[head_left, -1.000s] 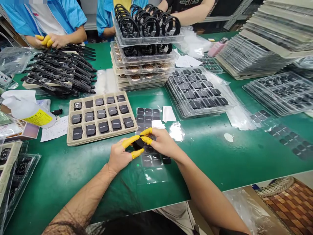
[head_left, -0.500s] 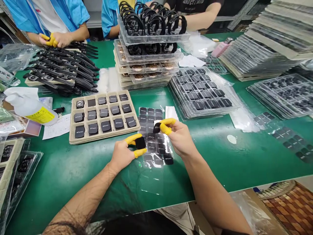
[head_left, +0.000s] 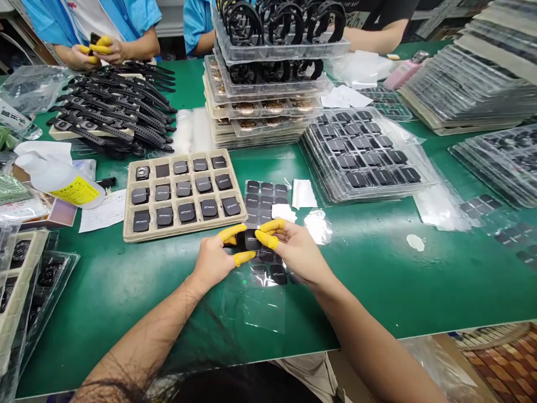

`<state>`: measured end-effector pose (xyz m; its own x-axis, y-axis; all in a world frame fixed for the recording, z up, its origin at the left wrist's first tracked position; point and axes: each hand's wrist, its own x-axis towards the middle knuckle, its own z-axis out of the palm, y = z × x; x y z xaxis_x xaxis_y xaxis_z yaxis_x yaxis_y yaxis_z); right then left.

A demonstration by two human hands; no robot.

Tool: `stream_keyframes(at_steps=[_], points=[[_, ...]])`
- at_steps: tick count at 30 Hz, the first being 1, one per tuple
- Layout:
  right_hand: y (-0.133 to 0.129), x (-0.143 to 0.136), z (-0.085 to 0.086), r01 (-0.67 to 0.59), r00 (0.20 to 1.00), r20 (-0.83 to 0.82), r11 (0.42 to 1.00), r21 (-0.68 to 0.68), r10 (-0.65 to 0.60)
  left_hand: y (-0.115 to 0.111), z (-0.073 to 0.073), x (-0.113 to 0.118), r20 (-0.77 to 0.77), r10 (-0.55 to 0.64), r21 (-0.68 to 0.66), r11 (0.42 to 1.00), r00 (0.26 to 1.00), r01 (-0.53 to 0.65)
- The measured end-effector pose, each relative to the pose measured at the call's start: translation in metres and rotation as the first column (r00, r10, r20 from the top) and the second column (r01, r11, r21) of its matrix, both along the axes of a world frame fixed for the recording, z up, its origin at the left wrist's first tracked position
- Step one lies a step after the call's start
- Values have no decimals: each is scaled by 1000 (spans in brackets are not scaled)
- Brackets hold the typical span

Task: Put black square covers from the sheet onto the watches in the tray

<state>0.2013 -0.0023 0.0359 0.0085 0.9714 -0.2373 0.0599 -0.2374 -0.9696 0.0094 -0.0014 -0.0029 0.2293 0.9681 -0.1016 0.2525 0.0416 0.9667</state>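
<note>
My left hand, its fingertips in yellow finger cots, grips a black square smartwatch body between thumb and fingers. My right hand, also in yellow cots, pinches a black film sticker with white lettering over the watch's face. Whether the sticker is fully stuck down cannot be seen. Beneath both hands lies a clear sheet of the same stickers, partly covered by the fingers. To the left is a beige tray of watch bodies, most with lettered black faces; one compartment shows no watch.
Behind stand stacked clear trays of black-strapped watches and a pile of strapped watches. Right are stacked trays of black pieces and a tall tray stack. A white bottle leans at left. A co-worker's hands are across the table.
My right hand has moved left, bringing the sticker from above the sheet onto the watch face in my left hand. The view has shifted slightly. The co-worker's hands now hold a dark object.
</note>
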Motion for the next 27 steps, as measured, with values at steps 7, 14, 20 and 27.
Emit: stream_keyframes(at_steps=[7,14,20,27], points=[[6,-11,-13,-65,987,-157,972,-227,29,2,2,-2,-49,-48,6,999,998,48],[5,-13,-9,-47,989,-150,971,-233,12,3,3,-2,-106,-55,16,998,993,57],[6,-12,-12,-43,986,-165,972,-231,4,3,2,-3,-86,-64,2,998,994,65],[5,-13,-12,-44,986,-165,971,-234,5,3,1,-3,-92,-68,13,998,993,69]])
